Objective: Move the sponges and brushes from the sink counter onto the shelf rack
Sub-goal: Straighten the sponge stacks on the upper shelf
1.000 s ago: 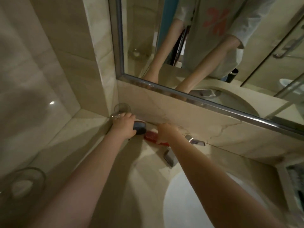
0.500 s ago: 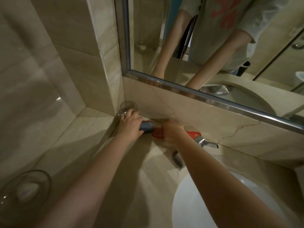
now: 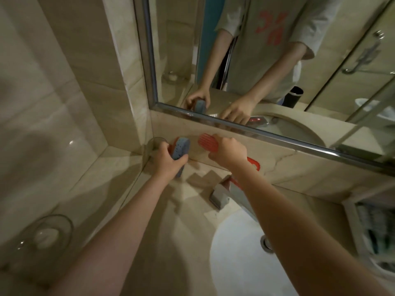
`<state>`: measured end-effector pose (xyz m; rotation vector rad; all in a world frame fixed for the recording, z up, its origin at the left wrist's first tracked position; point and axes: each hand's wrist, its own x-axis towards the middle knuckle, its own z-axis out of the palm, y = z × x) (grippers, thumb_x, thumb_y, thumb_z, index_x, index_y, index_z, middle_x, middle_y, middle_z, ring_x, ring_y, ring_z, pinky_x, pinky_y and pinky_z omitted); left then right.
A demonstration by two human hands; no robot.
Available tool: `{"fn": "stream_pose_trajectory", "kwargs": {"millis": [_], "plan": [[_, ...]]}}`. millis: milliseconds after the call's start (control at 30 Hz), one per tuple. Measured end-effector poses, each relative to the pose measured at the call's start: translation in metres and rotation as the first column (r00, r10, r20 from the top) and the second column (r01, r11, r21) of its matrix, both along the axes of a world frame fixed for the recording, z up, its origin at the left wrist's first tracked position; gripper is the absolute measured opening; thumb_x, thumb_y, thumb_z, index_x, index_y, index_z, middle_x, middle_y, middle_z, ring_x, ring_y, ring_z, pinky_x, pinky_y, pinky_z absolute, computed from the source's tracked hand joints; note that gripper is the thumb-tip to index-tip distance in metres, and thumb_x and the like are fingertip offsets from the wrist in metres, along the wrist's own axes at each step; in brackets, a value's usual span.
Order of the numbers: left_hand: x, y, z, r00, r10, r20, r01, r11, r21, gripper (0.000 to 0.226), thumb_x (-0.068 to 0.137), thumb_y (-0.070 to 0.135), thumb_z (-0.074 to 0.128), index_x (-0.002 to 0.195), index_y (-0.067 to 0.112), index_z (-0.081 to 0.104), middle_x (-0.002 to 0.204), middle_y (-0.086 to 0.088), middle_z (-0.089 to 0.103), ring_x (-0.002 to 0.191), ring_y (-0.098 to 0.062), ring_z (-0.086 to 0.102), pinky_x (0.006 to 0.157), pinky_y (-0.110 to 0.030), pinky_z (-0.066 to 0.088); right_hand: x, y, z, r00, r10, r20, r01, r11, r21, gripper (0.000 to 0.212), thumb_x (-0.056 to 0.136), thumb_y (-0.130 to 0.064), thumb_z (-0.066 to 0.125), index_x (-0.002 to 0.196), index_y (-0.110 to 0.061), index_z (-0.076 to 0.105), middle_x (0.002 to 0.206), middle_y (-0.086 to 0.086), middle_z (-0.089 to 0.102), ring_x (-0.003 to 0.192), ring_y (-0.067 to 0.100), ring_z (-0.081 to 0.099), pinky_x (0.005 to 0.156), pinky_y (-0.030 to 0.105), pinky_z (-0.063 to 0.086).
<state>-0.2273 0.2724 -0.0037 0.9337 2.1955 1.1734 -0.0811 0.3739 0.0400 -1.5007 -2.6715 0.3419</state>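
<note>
Two things have come up off the counter [image 3: 111, 189] in the last second. A moment ago both lay along its back edge under the hands, and now both are held in the air in front of the backsplash.

The left hand [image 3: 165, 161] has its grip curled round the blue sponge [image 3: 180, 149], with an orange layer showing behind the blue. The right hand [image 3: 229, 153] pinches the red brush [image 3: 207, 143] just behind its slotted head, and the looped handle sticks out past the wrist toward the right.

I judge the pick-up finished for this pair; what remains is the carry to the shelf rack. That is probably the white-framed holder [image 3: 350, 208] at the counter's right edge, though it is blurred and cropped.

Room is tight at the back. A glass tumbler [image 3: 155, 143] stands in the back-left corner just beside the left knuckles; I cannot tell whether they touch. The mirror frame [image 3: 256, 130] runs just above both hands. The faucet [image 3: 219, 194] juts out below the right forearm, so a low sweep to the right could catch it. Toward the front edge, over the basin [image 3: 235, 263], the way looks open. A glass dish [image 3: 46, 233] near the front-left edge sits well apart from both arms.
</note>
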Motion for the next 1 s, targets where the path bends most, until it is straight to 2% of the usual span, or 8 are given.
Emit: {"fn": "stream_pose_trajectory", "kwargs": {"millis": [100, 200, 267, 333, 467, 600, 800, 1000], "plan": [[0.028, -0.006, 0.014, 0.971, -0.014, 0.237, 0.002, 0.999, 0.052, 0.043, 0.082, 0.028, 0.069, 0.102, 0.011, 0.035, 0.100, -0.003, 0.048, 0.099, -0.025, 0.054, 0.070, -0.031, 0.040, 0.025, -0.012, 0.004, 0.968, -0.133, -0.212, 0.112, 0.988, -0.107, 0.053, 0.081, -0.032, 0.065, 0.130, -0.023, 0.046, 0.110, 0.002, 0.063, 0.100, 0.024, 0.062, 0.080, 0.038, 0.054], [0.059, -0.010, 0.022, 0.922, -0.050, 0.383, 0.021, 0.997, 0.078, 0.065, 0.082, 0.034, 0.069, 0.128, 0.005, 0.033, 0.127, -0.005, 0.045, 0.117, -0.024, 0.048, 0.082, -0.032, 0.040, 0.052, -0.025, 0.009, 0.864, -0.310, -0.396, 0.203, 0.935, -0.290, 0.051, 0.079, -0.028, 0.073, 0.121, -0.016, 0.047, 0.112, 0.006, 0.063, 0.097, 0.025, 0.065, 0.083, 0.044, 0.056], [0.080, -0.013, 0.025, 0.891, -0.075, 0.447, 0.032, 0.994, 0.103, 0.079, 0.081, 0.040, 0.069, 0.138, 0.004, 0.028, 0.137, -0.009, 0.044, 0.120, -0.023, 0.047, 0.091, -0.033, 0.042, 0.072, -0.035, 0.015, 0.796, -0.403, -0.452, 0.233, 0.893, -0.386, 0.055, 0.077, -0.026, 0.077, 0.121, -0.013, 0.046, 0.109, 0.004, 0.061, 0.087, 0.021, 0.065, 0.079, 0.039, 0.057], [0.104, -0.017, 0.028, 0.866, -0.099, 0.490, 0.035, 0.990, 0.137, 0.075, 0.083, 0.041, 0.066, 0.137, 0.004, 0.030, 0.136, -0.006, 0.045, 0.117, -0.020, 0.048, 0.094, -0.031, 0.042, 0.095, -0.046, 0.021, 0.733, -0.464, -0.497, 0.220, 0.853, -0.473, 0.060, 0.076, -0.019, 0.079, 0.122, -0.008, 0.043, 0.105, 0.005, 0.058, 0.075, 0.014, 0.060, 0.067, 0.030, 0.055], [0.155, -0.025, 0.038, 0.849, -0.130, 0.513, 0.060, 0.987, 0.150, 0.064, 0.091, 0.040, 0.053, 0.139, 0.006, 0.029, 0.121, 0.002, 0.041, 0.111, -0.015, 0.044, 0.089, -0.026, 0.035, 0.153, -0.064, 0.028, 0.663, -0.529, -0.530, 0.121, 0.774, -0.622, 0.059, 0.080, 0.006, 0.067, 0.131, -0.004, 0.037, 0.116, 0.019, 0.056, 0.068, 0.013, 0.057, 0.057, 0.022, 0.050], [0.201, -0.026, 0.040, 0.869, -0.150, 0.472, 0.100, 0.987, 0.128, 0.067, 0.088, 0.052, 0.052, 0.138, 0.011, 0.033, 0.138, -0.007, 0.046, 0.123, -0.025, 0.047, 0.103, -0.036, 0.038, 0.217, -0.083, 0.032, 0.668, -0.511, -0.540, 0.053, 0.758, -0.651, 0.060, 0.086, 0.011, 0.056, 0.139, -0.008, 0.035, 0.115, 0.013, 0.057, 0.076, 0.011, 0.061, 0.060, 0.017, 0.053], [0.282, -0.029, 0.045, 0.861, -0.184, 0.475, 0.161, 0.983, 0.089, 0.072, 0.089, 0.051, 0.050, 0.142, 0.009, 0.027, 0.145, -0.008, 0.037, 0.132, -0.026, 0.038, 0.109, -0.036, 0.030, 0.310, -0.098, 0.019, 0.526, -0.616, -0.586, -0.003, 0.688, -0.726, 0.021, 0.083, 0.015, 0.059, 0.099, 0.003, 0.056, 0.096, 0.021, 0.066, 0.065, 0.016, 0.070, 0.063, 0.024, 0.059], [0.359, -0.031, 0.046, 0.878, -0.162, 0.450, 0.132, 0.986, 0.098, 0.057, 0.092, 0.042, 0.051, 0.133, 0.004, 0.037, 0.136, -0.013, 0.048, 0.123, -0.025, 0.047, 0.088, -0.027, 0.035, 0.400, -0.110, 0.012, 0.512, -0.632, -0.582, -0.059, 0.650, -0.758, 0.023, 0.080, 0.015, 0.062, 0.086, -0.007, 0.065, 0.066, 0.002, 0.071, 0.056, 0.015, 0.069, 0.059, 0.023, 0.057]]}}
